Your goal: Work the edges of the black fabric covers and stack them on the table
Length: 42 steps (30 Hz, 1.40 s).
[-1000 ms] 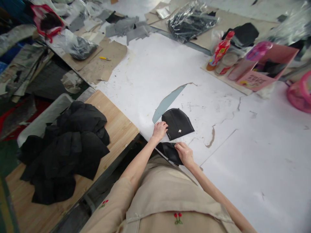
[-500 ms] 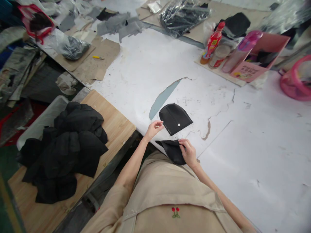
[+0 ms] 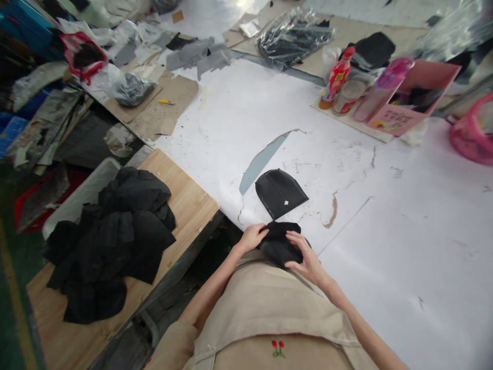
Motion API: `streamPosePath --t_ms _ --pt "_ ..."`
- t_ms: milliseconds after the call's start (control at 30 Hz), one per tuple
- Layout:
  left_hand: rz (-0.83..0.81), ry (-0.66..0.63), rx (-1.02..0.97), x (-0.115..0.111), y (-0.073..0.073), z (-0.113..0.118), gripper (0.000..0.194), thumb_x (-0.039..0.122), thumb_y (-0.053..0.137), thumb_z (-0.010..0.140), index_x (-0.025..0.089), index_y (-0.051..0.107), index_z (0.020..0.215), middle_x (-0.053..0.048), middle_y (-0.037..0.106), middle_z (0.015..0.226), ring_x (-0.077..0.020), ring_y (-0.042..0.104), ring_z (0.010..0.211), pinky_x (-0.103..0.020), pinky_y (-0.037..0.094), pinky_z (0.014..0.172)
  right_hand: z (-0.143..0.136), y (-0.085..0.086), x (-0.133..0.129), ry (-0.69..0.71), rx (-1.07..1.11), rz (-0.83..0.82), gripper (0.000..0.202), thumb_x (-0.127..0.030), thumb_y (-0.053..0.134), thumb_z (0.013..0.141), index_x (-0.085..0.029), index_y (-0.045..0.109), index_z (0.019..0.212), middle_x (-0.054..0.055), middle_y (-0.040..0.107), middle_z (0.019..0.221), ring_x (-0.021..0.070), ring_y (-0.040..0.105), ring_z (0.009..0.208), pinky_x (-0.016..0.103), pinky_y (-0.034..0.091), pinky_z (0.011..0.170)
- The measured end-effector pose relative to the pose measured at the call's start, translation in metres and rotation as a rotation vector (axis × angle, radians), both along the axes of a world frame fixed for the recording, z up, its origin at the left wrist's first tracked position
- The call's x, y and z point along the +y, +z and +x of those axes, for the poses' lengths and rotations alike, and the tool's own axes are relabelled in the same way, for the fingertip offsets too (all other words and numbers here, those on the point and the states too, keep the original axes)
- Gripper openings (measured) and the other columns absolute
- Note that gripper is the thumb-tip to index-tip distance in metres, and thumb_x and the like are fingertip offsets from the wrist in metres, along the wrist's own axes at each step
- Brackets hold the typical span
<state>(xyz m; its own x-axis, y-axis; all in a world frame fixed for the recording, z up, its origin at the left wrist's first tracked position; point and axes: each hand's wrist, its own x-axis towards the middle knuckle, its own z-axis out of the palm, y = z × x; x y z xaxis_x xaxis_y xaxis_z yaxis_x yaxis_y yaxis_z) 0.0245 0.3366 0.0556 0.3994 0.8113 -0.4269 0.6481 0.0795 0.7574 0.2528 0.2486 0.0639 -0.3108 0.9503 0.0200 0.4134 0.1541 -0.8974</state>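
A black fabric piece (image 3: pixel 280 241) lies at the table's near edge, close against my apron. My left hand (image 3: pixel 252 237) pinches its left edge between thumb and fingers. Over the right part of the same piece, my right hand (image 3: pixel 308 259) rests with thumb and fingers apart. Just beyond it, a flat black panel (image 3: pixel 281 191) with a rounded far edge and a small white mark lies on the white table covering (image 3: pixel 385 246). Whether the near piece has more than one layer I cannot tell.
On my left, a heap of black fabric pieces (image 3: pixel 119 241) covers a wooden board (image 3: pixel 192 200) and a pale tray (image 3: pixel 80 190). A red-capped bottle (image 3: pixel 338 77), a pink box (image 3: pixel 412 97) and a pink basket (image 3: pixel 470 136) stand at right. A yellow cutter (image 3: pixel 165 102) lies on cardboard.
My left hand has come down from beside the panel and taken hold of the near fabric piece. My right hand has loosened its pinch and spread its fingers. The view has shifted slightly.
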Motion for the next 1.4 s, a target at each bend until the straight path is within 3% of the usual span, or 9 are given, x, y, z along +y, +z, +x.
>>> streamPosePath --t_ms 133,300,467,633,933,1100,1233,1333,1400 --pt "-0.017 0.066 -0.018 -0.004 -0.009 -0.002 0.028 0.033 0.048 0.089 0.013 0.066 0.081 -0.003 0.065 0.074 -0.0175 0.057 0.071 -0.026 0.043 0.066 0.023 0.004 -0.008 0.222 -0.231 0.064 0.079 -0.044 0.074 0.077 -0.025 0.037 0.145 0.016 0.044 0.147 0.0336 0.042 0.135 0.051 0.041 0.107" --pt "-0.042 0.124 -0.06 -0.009 -0.014 0.001 0.029 0.036 0.05 0.087 0.013 0.064 0.076 -0.002 0.063 0.072 -0.0158 0.054 0.069 -0.025 0.043 0.066 0.023 -0.003 -0.002 0.165 -0.377 0.158 0.07 -0.003 0.054 0.075 -0.024 0.044 0.141 0.012 0.047 0.146 0.0295 0.045 0.134 0.051 0.041 0.107" --pt "-0.106 0.177 -0.118 -0.013 -0.017 -0.005 0.033 0.041 0.055 0.085 0.01 0.066 0.079 -0.004 0.066 0.074 -0.0173 0.057 0.07 -0.027 0.047 0.068 0.025 0.004 0.009 0.073 -0.241 0.154 0.051 0.002 0.04 0.076 -0.025 0.065 0.111 0.006 0.068 0.116 0.0212 0.066 0.107 0.037 0.054 0.09" --pt "-0.179 0.244 -0.177 -0.018 -0.013 -0.011 0.039 0.045 0.056 0.085 0.009 0.068 0.093 -0.007 0.071 0.082 -0.0195 0.063 0.077 -0.03 0.051 0.073 0.053 0.053 0.027 0.037 -0.161 0.075 0.019 -0.018 0.048 0.092 -0.026 0.065 0.097 0.004 0.071 0.093 0.0189 0.069 0.082 0.029 0.054 0.072" --pt "-0.2 0.378 -0.064 -0.034 -0.003 -0.023 0.041 0.044 0.072 0.074 0.01 0.067 0.095 -0.006 0.066 0.06 -0.0231 0.067 0.063 -0.033 0.053 0.064 0.095 0.158 0.029 -0.003 -0.134 0.155 0.009 -0.027 0.063 0.088 -0.021 0.07 0.091 0.0 0.07 0.074 0.013 0.062 0.06 0.022 0.048 0.057" --pt "-0.046 0.499 -0.258 -0.03 0.019 -0.024 0.052 0.055 0.058 0.084 0.015 0.064 0.116 -0.011 0.072 0.1 -0.0249 0.066 0.101 -0.032 0.049 0.088 0.105 0.17 0.024 -0.21 -0.041 0.169 0.013 -0.031 0.075 0.077 -0.025 0.074 0.089 -0.003 0.069 0.069 0.0156 0.061 0.057 0.025 0.05 0.054" --pt "-0.294 0.433 -0.756 -0.018 0.041 -0.016 0.082 0.081 0.034 0.08 0.011 0.071 0.103 -0.014 0.074 0.095 -0.0264 0.068 0.092 -0.036 0.052 0.085 0.111 0.162 0.022 -0.485 0.101 0.032 0.026 -0.035 0.082 0.068 -0.028 0.076 0.092 -0.002 0.073 0.078 0.0201 0.066 0.068 0.03 0.056 0.061" --pt "-0.434 0.247 -0.909 -0.011 0.047 -0.015 0.082 0.081 0.057 0.065 0.011 0.072 0.105 -0.016 0.074 0.099 -0.0287 0.067 0.095 -0.038 0.052 0.088 0.112 0.152 0.019 -0.699 0.214 -0.045 0.038 -0.034 0.085 0.064 -0.025 0.075 0.099 0.001 0.076 0.089 0.0222 0.069 0.075 0.035 0.06 0.071" --pt "-0.472 0.163 -0.86 -0.006 0.047 -0.016 0.069 0.062 0.08 0.057 0.011 0.073 0.103 -0.013 0.074 0.098 -0.0281 0.067 0.095 -0.038 0.052 0.09 0.112 0.146 0.015 -0.814 0.259 -0.066 0.039 -0.033 0.086 0.062 -0.022 0.075 0.098 0.001 0.076 0.088 0.0219 0.069 0.072 0.036 0.06 0.07"
